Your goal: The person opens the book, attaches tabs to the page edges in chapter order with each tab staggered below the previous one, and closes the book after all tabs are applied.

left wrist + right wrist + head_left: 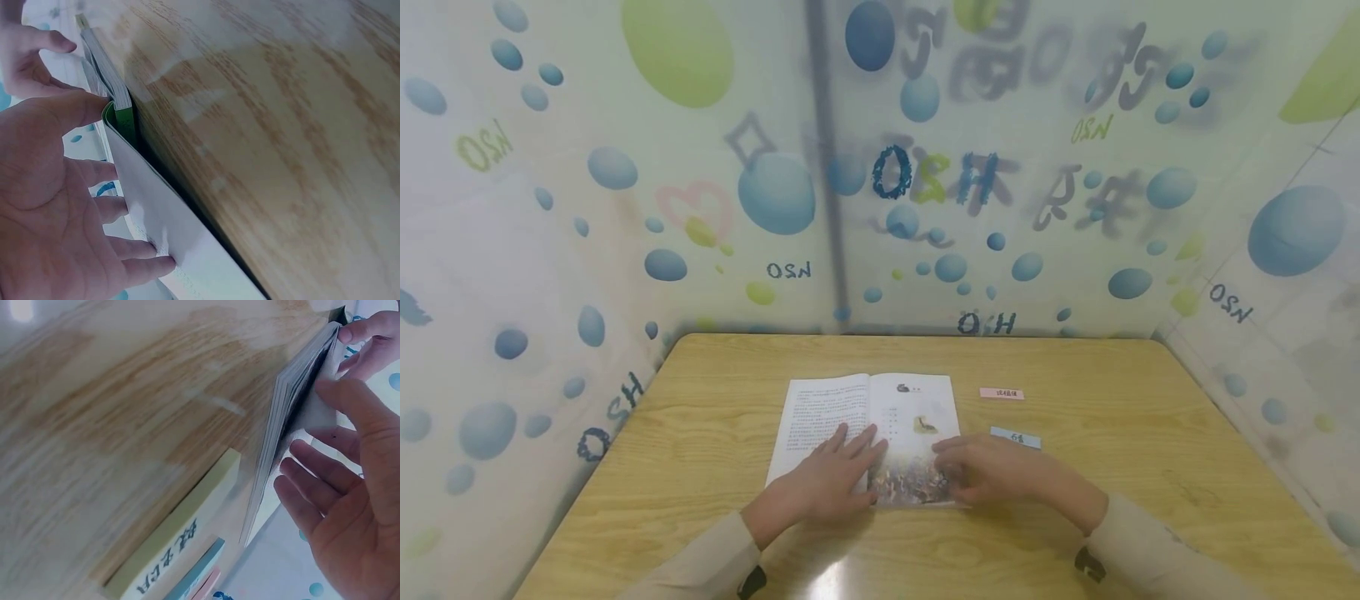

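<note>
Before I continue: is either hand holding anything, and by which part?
The right hand pinches the right page of the open book near its lower outer corner; the left hand rests on the left page, holding nothing.

Mirrored "H2O" shows several times on the wall [865, 242]. Pink note [1002, 394], blue note [1015, 438], yellow pad [175, 528]: handwritten Chinese characters, not clearly legible. Book [887, 393] print too small.

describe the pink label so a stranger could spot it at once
On the wooden table, find the open book. In the short row to its right, the pink label with dark writing lies farthest from the person. Its colour and far spot set it apart from the blue label and yellow label.
</note>
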Demonstrator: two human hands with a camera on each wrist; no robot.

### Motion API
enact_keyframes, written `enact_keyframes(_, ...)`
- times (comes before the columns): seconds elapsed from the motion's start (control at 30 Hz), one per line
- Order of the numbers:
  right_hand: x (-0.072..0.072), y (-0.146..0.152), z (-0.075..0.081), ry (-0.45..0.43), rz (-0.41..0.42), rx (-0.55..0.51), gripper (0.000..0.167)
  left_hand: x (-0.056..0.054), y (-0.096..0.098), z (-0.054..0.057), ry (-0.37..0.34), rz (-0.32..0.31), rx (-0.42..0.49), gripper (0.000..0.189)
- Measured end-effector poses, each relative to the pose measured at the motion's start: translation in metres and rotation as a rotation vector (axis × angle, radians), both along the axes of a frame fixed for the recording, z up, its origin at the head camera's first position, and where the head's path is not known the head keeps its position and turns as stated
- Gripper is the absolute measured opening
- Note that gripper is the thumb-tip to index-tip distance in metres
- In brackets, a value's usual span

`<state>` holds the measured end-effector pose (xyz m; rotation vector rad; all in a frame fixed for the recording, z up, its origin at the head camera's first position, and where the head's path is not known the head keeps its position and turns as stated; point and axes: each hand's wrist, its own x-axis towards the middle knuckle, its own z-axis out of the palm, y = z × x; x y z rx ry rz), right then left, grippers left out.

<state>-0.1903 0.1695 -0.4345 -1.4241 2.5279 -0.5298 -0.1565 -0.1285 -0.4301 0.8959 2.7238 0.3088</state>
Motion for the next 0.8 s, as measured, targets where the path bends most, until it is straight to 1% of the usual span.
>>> enact_keyframes(0.1,-0.001,0.0,0.002,0.022,-0.013,0.005,0.02,0.0,0.0,0.001,-0.001,-0.004,0.002,0.07)
enact_keyframes(0.17,-0.002,0.002,0.005,0.037,-0.042,0.025,0.024,-0.001,0.0,0.001,-0.002,-0.005,0.005,0.071)
enact_keyframes(0.2,-0.002,0.003,0.007,0.04,-0.06,0.04,0.028,-0.001,0.0,0.0,-0.003,-0.003,0.005,0.071)
enact_keyframes(0.3,-0.001,0.006,0.012,0.062,-0.093,0.066,0.048,-0.003,-0.001,-0.003,-0.004,0.002,0.005,0.072)
enact_keyframes(0.33,-0.001,0.006,0.014,0.055,-0.102,0.068,0.052,-0.003,-0.001,-0.004,-0.004,0.004,0.005,0.072)
enact_keyframes(0.5,-0.002,0.008,0.02,0.063,-0.103,0.063,0.055,-0.003,0.0,-0.002,0.006,-0.005,0.023,0.073)
enact_keyframes(0.6,-0.003,0.008,0.02,0.069,-0.106,0.067,0.058,-0.002,0.002,-0.001,0.021,-0.014,0.052,0.075)
enact_keyframes(0.7,-0.002,0.008,0.021,0.073,-0.107,0.062,0.059,-0.003,0.006,-0.001,0.05,-0.024,0.089,0.081)
enact_keyframes(0.8,-0.002,0.008,0.022,0.077,-0.101,0.043,0.059,-0.003,0.012,-0.001,0.079,-0.035,0.135,0.091)
